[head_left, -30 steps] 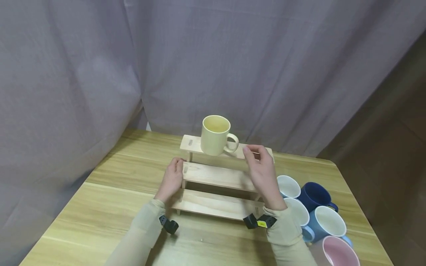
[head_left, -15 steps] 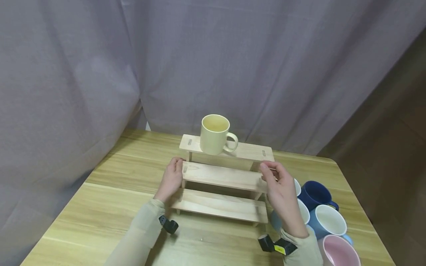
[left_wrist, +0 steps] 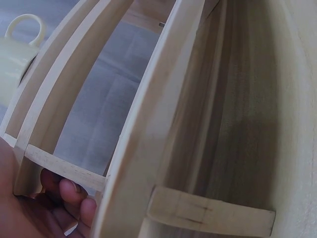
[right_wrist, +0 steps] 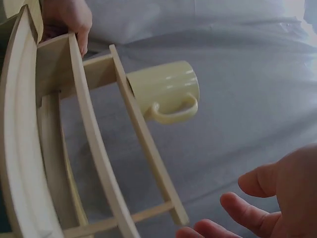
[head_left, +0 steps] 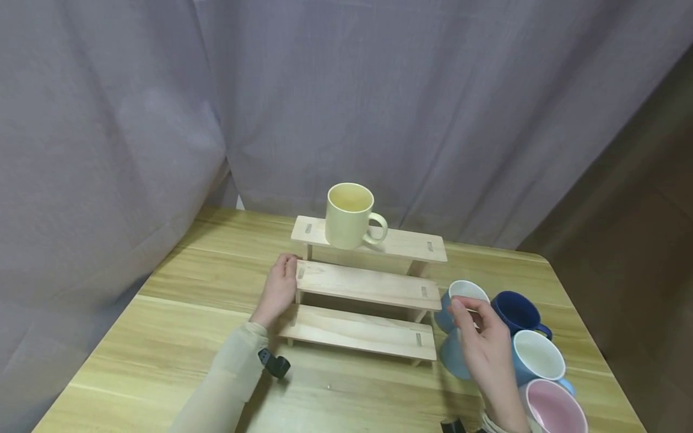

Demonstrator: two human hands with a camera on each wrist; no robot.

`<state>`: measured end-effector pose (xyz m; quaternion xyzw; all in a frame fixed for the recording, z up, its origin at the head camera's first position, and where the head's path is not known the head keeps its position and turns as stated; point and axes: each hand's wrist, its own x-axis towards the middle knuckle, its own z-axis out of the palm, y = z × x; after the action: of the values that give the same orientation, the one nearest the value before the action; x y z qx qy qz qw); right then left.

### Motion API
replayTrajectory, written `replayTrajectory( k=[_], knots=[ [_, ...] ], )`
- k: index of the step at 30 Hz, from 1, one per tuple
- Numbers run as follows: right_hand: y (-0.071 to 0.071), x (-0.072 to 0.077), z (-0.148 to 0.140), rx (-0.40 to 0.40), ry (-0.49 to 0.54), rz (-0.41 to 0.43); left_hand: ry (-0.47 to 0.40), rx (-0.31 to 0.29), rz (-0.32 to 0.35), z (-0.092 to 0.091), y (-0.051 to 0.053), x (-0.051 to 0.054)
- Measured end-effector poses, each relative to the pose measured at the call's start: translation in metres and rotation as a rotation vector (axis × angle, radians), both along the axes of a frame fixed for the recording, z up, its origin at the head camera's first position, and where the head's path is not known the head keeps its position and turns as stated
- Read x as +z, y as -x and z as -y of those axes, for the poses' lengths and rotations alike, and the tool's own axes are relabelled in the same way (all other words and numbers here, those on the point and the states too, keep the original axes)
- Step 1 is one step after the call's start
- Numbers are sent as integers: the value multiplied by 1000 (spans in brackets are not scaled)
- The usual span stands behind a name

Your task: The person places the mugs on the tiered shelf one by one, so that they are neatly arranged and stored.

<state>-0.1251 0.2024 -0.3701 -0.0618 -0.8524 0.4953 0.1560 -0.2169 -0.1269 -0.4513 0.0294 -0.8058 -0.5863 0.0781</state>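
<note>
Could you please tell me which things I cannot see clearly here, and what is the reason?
Head view: the light-blue mug beside the lowest shelf; its handle and most of its rim are hidden by the right hand.
Head view: the pink mug; the bottom edge cuts it off.
Head view: a speck; too small to identify.
Left wrist view: the yellow mug; the left edge cuts it off.

Head view high, facing forward-down, wrist views close, all sharing rack (head_left: 368, 285)
</note>
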Motion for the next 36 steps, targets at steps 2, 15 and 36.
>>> replayTrajectory(
  k=[2, 15, 36],
  knots=[
    [-3, -3, -3, -9, 2, 28, -1, 3, -2, 0, 0, 1],
    [-15, -23, -22, -57, -62, 80, -3, 3, -5, 0, -1, 1],
    [-31, -34, -42, -215, -85, 29, -10, 16, 1, -1, 0, -2]
  ],
)
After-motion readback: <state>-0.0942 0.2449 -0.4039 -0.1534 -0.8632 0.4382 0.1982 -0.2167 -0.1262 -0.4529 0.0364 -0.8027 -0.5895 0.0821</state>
